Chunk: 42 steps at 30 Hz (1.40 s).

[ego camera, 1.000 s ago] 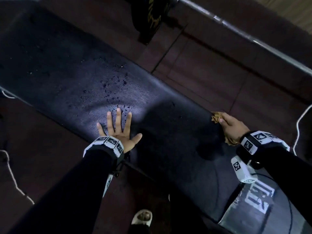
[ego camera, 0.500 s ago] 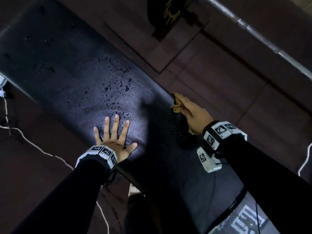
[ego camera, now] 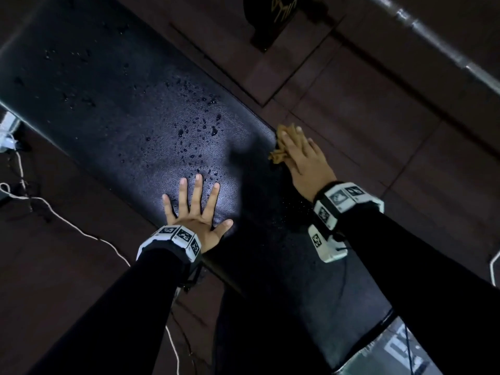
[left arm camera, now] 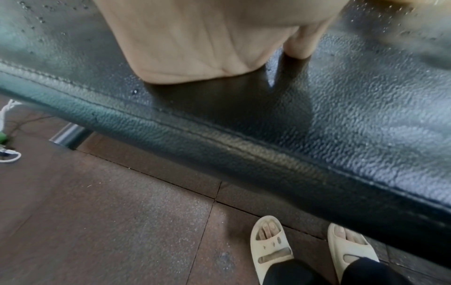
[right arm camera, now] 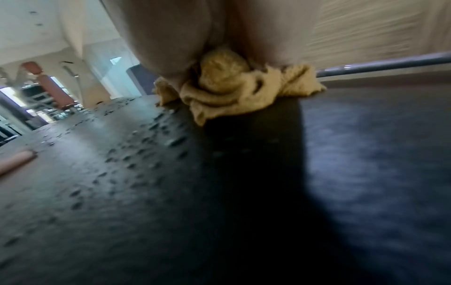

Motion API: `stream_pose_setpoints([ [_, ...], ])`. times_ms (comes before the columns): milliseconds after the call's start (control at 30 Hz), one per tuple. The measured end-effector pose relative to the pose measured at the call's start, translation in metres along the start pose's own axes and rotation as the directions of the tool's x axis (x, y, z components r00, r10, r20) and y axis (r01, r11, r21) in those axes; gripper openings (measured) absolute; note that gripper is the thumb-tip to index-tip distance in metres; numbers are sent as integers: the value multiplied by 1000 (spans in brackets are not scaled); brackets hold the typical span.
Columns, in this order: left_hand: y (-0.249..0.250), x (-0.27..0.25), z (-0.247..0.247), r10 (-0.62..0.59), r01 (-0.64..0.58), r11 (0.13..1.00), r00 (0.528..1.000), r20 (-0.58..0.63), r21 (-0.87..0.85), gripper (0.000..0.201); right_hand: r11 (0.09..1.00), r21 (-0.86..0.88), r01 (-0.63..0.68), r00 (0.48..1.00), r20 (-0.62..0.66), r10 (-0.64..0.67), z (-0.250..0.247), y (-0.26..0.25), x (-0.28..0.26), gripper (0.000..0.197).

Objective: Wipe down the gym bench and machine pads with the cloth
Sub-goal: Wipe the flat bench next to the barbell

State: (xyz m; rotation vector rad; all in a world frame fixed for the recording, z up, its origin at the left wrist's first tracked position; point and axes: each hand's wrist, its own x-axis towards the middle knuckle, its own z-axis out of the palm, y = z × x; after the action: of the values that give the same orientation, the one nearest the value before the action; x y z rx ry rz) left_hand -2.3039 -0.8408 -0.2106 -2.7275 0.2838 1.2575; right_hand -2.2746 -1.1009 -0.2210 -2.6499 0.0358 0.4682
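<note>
A black padded gym bench point(ego camera: 121, 109) runs diagonally through the head view, with water droplets point(ego camera: 200, 125) scattered across its middle. My left hand point(ego camera: 197, 207) lies flat on the near side of the pad, fingers spread and straight; the left wrist view shows its palm point(left arm camera: 195, 38) resting on the textured vinyl point(left arm camera: 341, 115). My right hand point(ego camera: 300, 152) holds a crumpled yellow cloth point(ego camera: 277, 155) against the pad's far edge, just right of the droplets. In the right wrist view the bunched cloth point(right arm camera: 231, 92) sits under my fingers on the wet pad point(right arm camera: 146, 192).
A steel barbell bar point(ego camera: 433, 36) crosses the top right above brown floor tiles point(ego camera: 365, 117). A black weight plate point(ego camera: 276, 14) stands beyond the bench. A white cable point(ego camera: 67, 220) trails on the floor at left. My feet in cream slides point(left arm camera: 270, 244) stand beside the bench.
My right hand has slid the cloth leftward along the pad's far edge, closer to the droplets. The left hand stays flat in the same place.
</note>
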Motion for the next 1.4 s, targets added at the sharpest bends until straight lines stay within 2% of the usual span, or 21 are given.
stream_pose_setpoints([
  [67,0,1,1,5,-5,1000,1000,-11,-8,81,992,-121,26,1000,4,-26,8,-17,-2,52],
  [133,-1,0,1,13,-13,1000,1000,-20,-21,82,964,-204,168,986,27,-166,18,-31,-23,53],
  [233,0,-1,0,25,-26,999,1000,-16,-35,82,875,-285,392,919,70,-389,42,-29,-80,62],
  [333,0,-1,-2,28,-27,999,1000,9,-46,80,797,-351,491,871,204,-447,49,2,-142,84],
  [400,1,-1,-3,30,-29,999,999,26,-41,80,800,-412,436,899,237,-368,38,32,-162,100],
  [433,1,-1,-3,33,-32,999,999,31,-42,80,819,-429,381,923,226,-311,31,45,-164,102],
  [567,0,-2,-3,43,-42,998,999,31,-38,79,923,-346,168,982,138,-127,9,59,-138,69],
  [733,-1,-2,-2,48,-48,998,999,14,-38,80,990,-138,-35,999,-15,33,3,24,-57,67],
  [833,-1,-2,-1,42,-42,999,999,-4,-27,80,989,-145,-15,997,-72,4,10,-12,-31,58],
  [900,-1,-2,-1,34,-34,999,999,-7,-25,80,980,-182,80,993,-76,-95,23,-28,-38,58],
  [1000,0,-2,-2,32,-32,999,999,2,-28,79,912,-286,295,952,1,-308,49,-28,-86,65],
  [1100,-1,-1,-1,31,-30,999,999,13,-21,80,852,-353,387,919,77,-386,64,3,-151,74],
  [1233,-2,0,0,41,-40,999,999,26,-21,80,878,-384,286,955,36,-295,45,59,-185,79],
  [1400,-2,0,0,52,-52,998,999,12,-28,80,966,-242,88,996,-2,-91,12,65,-134,61],
])
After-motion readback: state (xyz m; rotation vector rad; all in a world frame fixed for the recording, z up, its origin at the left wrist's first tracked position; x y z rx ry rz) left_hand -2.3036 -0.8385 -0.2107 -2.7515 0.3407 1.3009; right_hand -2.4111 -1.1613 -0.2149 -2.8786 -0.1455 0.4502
